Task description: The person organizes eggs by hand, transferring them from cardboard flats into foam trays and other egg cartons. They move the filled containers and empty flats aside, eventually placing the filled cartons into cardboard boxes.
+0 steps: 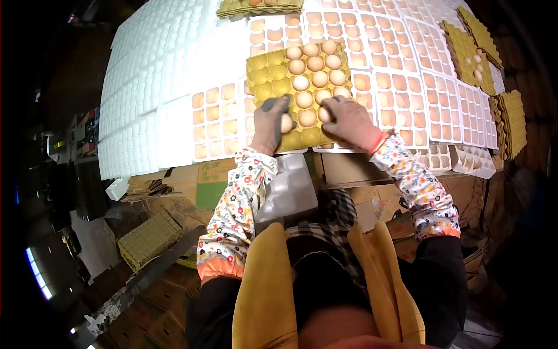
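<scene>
A person's left hand (271, 121) holds an egg (286, 124) over a partly filled yellow tray (264, 92); the right hand (350, 121) grasps another egg (324, 115). White trays (200, 158) lie around.

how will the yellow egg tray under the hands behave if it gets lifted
The yellow egg tray would probably tip rightward, as most of its eggs sit on that side. Its thin, moulded look suggests it may flex. Nested in cups, the eggs seem unlikely to roll.

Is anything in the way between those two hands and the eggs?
Nothing visible: the left hand touches one egg, the right hand touches another egg, and the yellow tray lies uncovered.
</scene>
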Available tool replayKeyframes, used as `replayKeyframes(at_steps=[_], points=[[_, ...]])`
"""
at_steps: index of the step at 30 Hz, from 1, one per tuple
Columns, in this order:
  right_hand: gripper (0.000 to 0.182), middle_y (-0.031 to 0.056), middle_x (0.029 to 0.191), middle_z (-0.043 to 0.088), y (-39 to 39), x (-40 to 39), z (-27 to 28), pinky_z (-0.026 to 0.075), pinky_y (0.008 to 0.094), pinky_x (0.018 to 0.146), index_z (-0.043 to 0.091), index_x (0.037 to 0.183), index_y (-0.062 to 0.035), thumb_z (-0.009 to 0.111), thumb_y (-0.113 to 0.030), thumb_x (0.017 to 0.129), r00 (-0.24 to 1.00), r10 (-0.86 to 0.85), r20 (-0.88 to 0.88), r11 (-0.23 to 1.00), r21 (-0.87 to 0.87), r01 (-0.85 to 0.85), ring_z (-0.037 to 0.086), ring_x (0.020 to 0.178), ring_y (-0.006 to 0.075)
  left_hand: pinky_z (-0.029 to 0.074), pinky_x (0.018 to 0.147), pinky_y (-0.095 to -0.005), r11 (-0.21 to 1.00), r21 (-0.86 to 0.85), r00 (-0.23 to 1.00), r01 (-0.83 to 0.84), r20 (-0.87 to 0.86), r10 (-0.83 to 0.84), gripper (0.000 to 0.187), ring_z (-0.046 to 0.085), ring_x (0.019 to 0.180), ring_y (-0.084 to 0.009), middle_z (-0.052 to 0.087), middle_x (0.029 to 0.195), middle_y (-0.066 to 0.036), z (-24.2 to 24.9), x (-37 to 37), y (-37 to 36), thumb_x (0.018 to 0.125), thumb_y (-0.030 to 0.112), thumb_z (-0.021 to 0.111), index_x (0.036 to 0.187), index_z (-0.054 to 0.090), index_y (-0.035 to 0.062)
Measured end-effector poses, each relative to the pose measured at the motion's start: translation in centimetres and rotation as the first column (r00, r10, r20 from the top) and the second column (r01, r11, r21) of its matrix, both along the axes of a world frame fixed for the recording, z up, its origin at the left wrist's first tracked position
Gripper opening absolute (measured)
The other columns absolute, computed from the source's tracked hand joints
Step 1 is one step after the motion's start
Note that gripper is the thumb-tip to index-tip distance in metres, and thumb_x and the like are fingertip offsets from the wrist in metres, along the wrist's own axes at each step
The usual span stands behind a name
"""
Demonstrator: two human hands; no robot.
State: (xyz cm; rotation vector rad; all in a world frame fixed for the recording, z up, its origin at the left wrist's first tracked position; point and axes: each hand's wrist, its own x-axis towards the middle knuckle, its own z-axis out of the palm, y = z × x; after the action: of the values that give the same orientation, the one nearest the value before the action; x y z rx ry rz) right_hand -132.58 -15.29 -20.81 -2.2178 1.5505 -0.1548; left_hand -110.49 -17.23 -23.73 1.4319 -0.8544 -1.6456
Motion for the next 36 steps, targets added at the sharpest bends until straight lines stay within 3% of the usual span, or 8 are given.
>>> replayKeyframes(at_steps=[3,6,9,12,14,19,27,36], points=[[0.046,0.0164,0.102,0.059,-1.2,2.0,-4.3,0.051,0.0421,0.081,0.059,0.113,-0.006,0.069,-0.027,0.074,0.931,0.106,-0.35,0.98,-0.123,-0.157,0.062,0.098,0.0315,0.049,0.088,-0.0416,0.78,-0.022,0.216,0.626,0.965,-0.146,0.048,0.064,0.098,-0.032,0.067,0.106,-0.018,1.1,-3.7,-1.1,0.08,0.047,0.068,0.115,0.066,0.0149],[0.039,0.0128,0.098,0.063,-2.7,-1.2,0.5,0.052,0.0348,0.079,0.06,0.105,0.0007,0.071,-0.023,0.076,0.98,-0.062,0.192,0.973,0.231,0.016,0.064,0.092,0.0213,0.049,0.088,-0.0401,0.768,0.003,0.268,0.641,0.936,-0.227,0.052,0.065,0.098,-0.0308,0.068,0.102,-0.018,0.4,-3.8,-3.0,0.082,0.046,0.065,0.12,0.062,0.0118],[0.046,0.0074,0.093,0.061,-3.0,-4.4,-0.9,0.052,0.0279,0.06,0.054,0.121,-0.0038,0.072,-0.014,0.08,0.188,-0.719,0.669,0.666,0.741,-0.089,0.061,0.071,0.0138,0.054,0.076,-0.0369,0.891,-0.169,0.774,0.421,0.578,-0.257,0.047,0.066,0.088,-0.0259,0.067,0.096,-0.016,0.9,-1.2,-2.9,0.086,0.032,0.06,0.127,0.056,0.0083],[0.046,0.014,0.11,0.057,-4.2,-3.5,0.1,0.053,0.0363,0.071,0.053,0.123,-0.01,0.069,-0.016,0.08,0.758,-0.295,0.581,0.926,0.371,0.076,0.063,0.085,0.0239,0.058,0.063,-0.0352,0.995,-0.005,0.893,-0.095,-0.442,0.083,0.04,0.064,0.07,-0.0216,0.065,0.096,-0.015,0.3,1.6,-2.2,0.088,0.012,0.055,0.128,0.053,0.005],[0.049,0.0182,0.128,0.047,-4.1,-0.6,1.0,0.049,0.0453,0.085,0.056,0.121,-0.0188,0.071,-0.027,0.075,0.995,0.007,-0.095,0.999,-0.042,-0.011,0.054,0.108,0.0353,0.056,0.066,-0.0371,0.984,-0.078,0.987,0.162,0.032,-0.16,0.045,0.064,0.081,-0.0247,0.061,0.11,-0.014,1.7,1.1,-4.3,0.088,0.021,0.058,0.13,0.051,0.0052],[0.02,0.0141,0.129,0.048,-6.0,2.3,-2.4,0.05,0.0435,0.079,0.066,0.101,-0.0141,0.057,-0.02,0.084,0.912,0.102,-0.398,0.959,-0.205,-0.197,0.051,0.109,0.0386,0.044,0.1,-0.0422,0.577,0.243,-0.149,0.78,0.967,-0.207,0.063,0.046,0.125,-0.0359,0.036,0.146,-0.018,2.2,-3.0,-8.1,0.078,0.05,0.069,0.13,0.055,0.0173],[0.049,0.0103,0.103,0.062,-15.7,8.5,3.0,0.048,0.0332,0.087,0.064,0.109,-0.0053,0.083,-0.026,0.068,0.804,-0.1,0.587,0.901,0.396,-0.177,0.06,0.092,0.0225,0.045,0.099,-0.0435,0.978,-0.078,0.381,0.192,0.925,-0.001,0.066,0.053,0.112,-0.0385,0.043,0.13,-0.021,1.9,13.9,-12.2,0.078,0.049,0.069,0.123,0.056,0.0033],[0.041,0.0111,0.124,0.058,-28.8,26.3,-3.9,0.049,0.0377,0.092,0.066,0.115,-0.0172,0.066,-0.033,0.078,0.91,0.37,-0.189,0.925,0.171,-0.34,0.06,0.11,0.0291,0.047,0.097,-0.0406,0.945,-0.047,0.372,0.323,0.925,-0.081,0.042,0.06,0.111,-0.0265,0.065,0.11,-0.013,-1.0,23.5,-21.6,0.088,0.037,0.059,0.122,0.062,0.0121]])
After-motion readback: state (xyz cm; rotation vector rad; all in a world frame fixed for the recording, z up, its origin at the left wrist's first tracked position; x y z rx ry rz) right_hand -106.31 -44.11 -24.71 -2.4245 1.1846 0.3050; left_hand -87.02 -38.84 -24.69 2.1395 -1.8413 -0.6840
